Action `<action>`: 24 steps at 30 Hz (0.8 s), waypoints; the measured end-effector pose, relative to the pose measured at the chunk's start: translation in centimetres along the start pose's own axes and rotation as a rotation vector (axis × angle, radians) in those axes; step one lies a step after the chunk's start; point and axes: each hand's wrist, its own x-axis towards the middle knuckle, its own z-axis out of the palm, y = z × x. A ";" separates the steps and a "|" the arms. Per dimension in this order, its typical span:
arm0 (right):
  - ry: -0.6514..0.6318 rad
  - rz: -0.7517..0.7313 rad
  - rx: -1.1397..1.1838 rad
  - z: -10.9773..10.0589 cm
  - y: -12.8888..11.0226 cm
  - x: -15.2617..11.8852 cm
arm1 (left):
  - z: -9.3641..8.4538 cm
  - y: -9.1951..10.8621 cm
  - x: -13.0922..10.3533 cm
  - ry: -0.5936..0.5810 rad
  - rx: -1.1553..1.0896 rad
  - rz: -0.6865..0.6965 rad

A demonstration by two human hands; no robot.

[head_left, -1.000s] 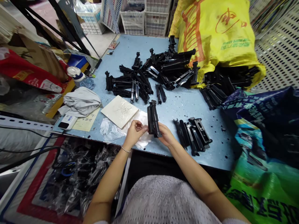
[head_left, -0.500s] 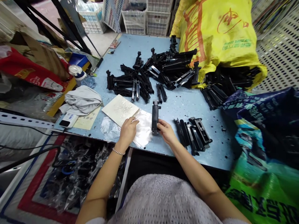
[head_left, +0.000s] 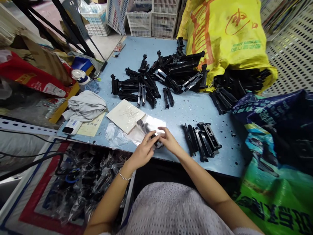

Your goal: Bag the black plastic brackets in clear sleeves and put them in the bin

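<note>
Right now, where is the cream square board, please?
In the head view, the board lies left of centre on the blue speckled table, right of the crumpled grey cloth, beyond the left hand.

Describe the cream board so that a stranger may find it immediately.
Start at the blue table and look toward its near left. The cream board lies between the grey cloth and the shiny plastic. Unlike those loose neighbours, it is flat, four-cornered and scattered with bright specks.
</note>
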 end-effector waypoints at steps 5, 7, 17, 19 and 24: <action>-0.009 -0.046 0.032 0.5 -1.1 -1.4 | -0.5 -2.1 -1.3 0.261 0.329 -0.130; -0.058 0.030 0.167 0.4 -1.3 -1.6 | -0.9 -2.8 -1.4 0.262 0.456 -0.133; -0.125 -0.193 -0.341 2.1 -1.0 -3.3 | -1.2 4.3 -2.1 -0.130 0.089 0.023; -0.411 -0.268 -0.424 1.4 -2.2 -5.0 | -3.9 6.4 -4.6 -0.176 0.066 -0.073; -0.209 -0.401 -0.912 -6.9 -6.5 -6.4 | -11.8 1.5 -12.1 -0.332 0.011 -0.595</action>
